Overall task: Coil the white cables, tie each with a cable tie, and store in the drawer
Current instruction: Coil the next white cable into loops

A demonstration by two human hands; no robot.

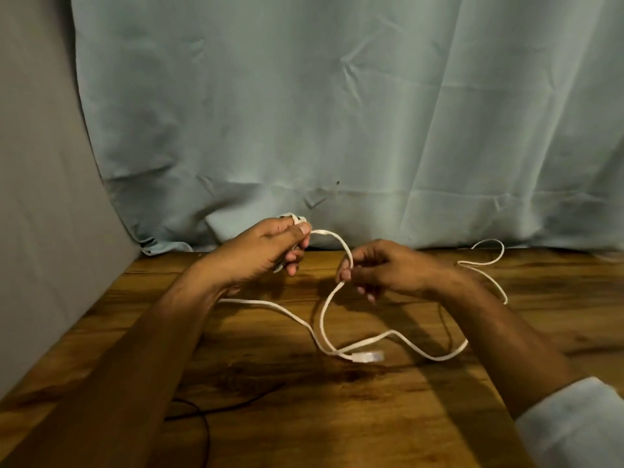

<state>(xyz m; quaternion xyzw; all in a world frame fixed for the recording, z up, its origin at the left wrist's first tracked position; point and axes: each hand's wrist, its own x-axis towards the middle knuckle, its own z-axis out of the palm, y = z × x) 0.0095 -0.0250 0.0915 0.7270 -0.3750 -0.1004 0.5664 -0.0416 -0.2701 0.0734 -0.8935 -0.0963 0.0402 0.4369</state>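
Note:
A long white cable (322, 319) snakes across the wooden table (337, 417). My left hand (266, 248) is raised above the table and grips a few small loops of the cable at its fingers. From there the cable arcs right to my right hand (381, 268), which pinches it between thumb and fingers. Below my right hand the cable drops to the table, crosses itself and ends in a clear plug (368, 356). A further stretch loops off behind my right wrist toward the curtain.
A pale blue-green curtain (337, 113) hangs along the table's far edge. Grey fabric (40, 197) covers the left side. A thin black cord (202, 413) lies at the front left of the table. No drawer or cable tie is in view.

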